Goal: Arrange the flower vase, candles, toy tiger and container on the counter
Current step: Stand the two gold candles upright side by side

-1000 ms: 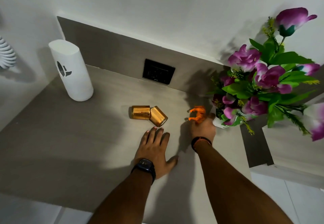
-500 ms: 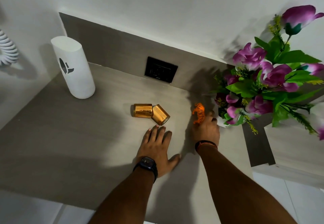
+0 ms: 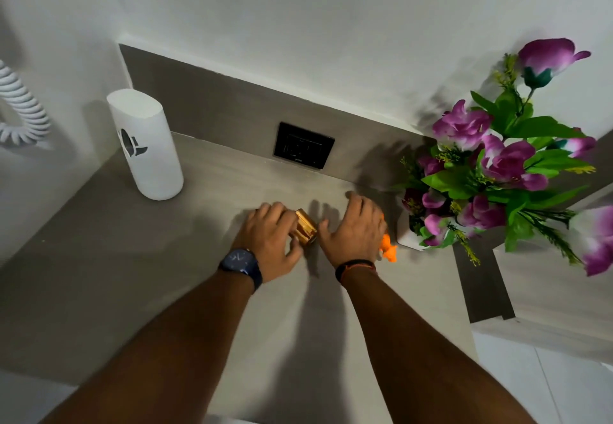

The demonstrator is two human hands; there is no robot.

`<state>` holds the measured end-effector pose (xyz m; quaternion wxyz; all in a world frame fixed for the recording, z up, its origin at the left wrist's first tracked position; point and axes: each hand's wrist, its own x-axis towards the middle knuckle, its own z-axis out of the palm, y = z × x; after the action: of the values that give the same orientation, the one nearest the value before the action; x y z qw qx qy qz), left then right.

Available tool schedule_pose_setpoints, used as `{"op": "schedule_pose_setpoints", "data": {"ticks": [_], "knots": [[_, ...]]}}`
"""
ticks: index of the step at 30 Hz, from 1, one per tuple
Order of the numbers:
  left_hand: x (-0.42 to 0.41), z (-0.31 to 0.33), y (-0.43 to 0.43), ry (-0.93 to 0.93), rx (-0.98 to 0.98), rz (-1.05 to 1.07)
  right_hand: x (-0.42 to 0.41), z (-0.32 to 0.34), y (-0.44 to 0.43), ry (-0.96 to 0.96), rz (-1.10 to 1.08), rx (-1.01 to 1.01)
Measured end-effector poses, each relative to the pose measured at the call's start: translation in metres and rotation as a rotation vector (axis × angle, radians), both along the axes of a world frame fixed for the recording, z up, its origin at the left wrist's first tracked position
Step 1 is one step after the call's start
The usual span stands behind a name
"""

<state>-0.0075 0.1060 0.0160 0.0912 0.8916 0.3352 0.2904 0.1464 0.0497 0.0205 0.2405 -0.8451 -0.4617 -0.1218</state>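
A gold candle [image 3: 306,231] lies on its side on the grey counter [image 3: 132,257], between my two hands. My left hand [image 3: 268,241] curls over it from the left, thumb and fingers around it; the second candle is hidden under that hand. My right hand [image 3: 353,229] hovers just right of the candle, fingers spread and holding nothing. The orange toy tiger [image 3: 388,250] rests on the counter at the right hand's outer edge. Purple flowers [image 3: 481,174] fill the white flower vase [image 3: 409,241], which stands right of the tiger. The white container [image 3: 146,144] stands upright at the back left.
A black wall socket [image 3: 303,145] sits in the grey backsplash behind the hands. A white coiled cord [image 3: 20,108] hangs on the left wall. A raised ledge [image 3: 547,277] borders the counter on the right, beside the vase.
My right hand has let go of the tiger and moved left toward the candles. My left hand has slid forward from flat on the counter onto the candles.
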Motion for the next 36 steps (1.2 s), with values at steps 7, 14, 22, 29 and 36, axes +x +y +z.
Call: {"op": "schedule_pose_setpoints", "data": {"ticks": [7,14,22,29,36], "knots": [[-0.001,-0.004,0.049,0.469,-0.157,0.063,-0.008,-0.022,0.026,0.36,0.241,-0.453],[0.004,-0.008,0.066,0.41,-0.217,0.106,-0.004,-0.033,0.037,0.419,0.135,-0.304],[0.013,-0.016,0.083,-0.225,-0.601,0.281,0.003,-0.035,0.051,0.771,-0.052,0.098],[0.016,-0.033,0.09,-0.298,-0.642,0.249,0.004,-0.044,0.054,0.726,0.01,0.129],[0.01,-0.036,0.091,-0.27,-0.652,0.245,-0.001,-0.038,0.058,0.703,-0.035,0.108]]}}
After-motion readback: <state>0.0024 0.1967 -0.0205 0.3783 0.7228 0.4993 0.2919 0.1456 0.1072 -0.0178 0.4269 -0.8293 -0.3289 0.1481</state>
